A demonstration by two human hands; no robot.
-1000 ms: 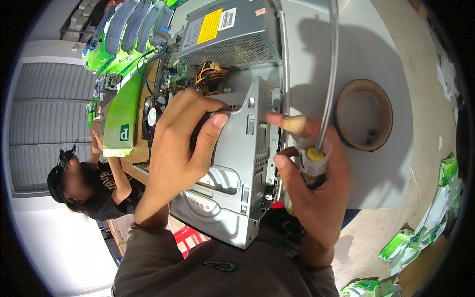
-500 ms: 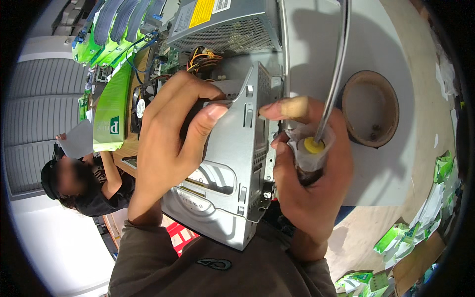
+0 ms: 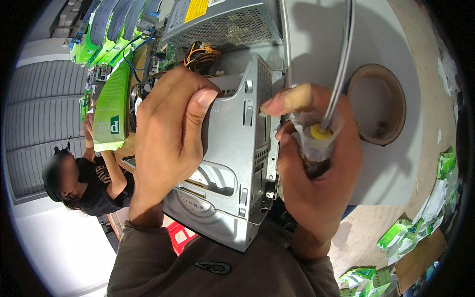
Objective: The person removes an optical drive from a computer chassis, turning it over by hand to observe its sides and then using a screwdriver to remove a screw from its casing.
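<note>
A silvery metal drive cage stands in the open computer case, tilted toward me. My left hand is closed over its left side, thumb lying along the top and fingertips hidden behind it. A drive with a white label shows inside the cage's lower part. My right hand is wrapped round a hand tool with clear plastic wrapping, a yellow collar and a shiny grey hose rising from it; its working end is hidden. The taped right index finger reaches toward the cage's right edge.
Behind the cage sits a grey power supply with bundled wires. A round brown bowl holding a few small dark bits is at right. Green cartons stand at left, where another person works. Green packaging litters the floor.
My right hand and the tool have shifted slightly right. My left thumb has slid back leftward on the cage. The other person has moved, and the sheet they held no longer shows.
</note>
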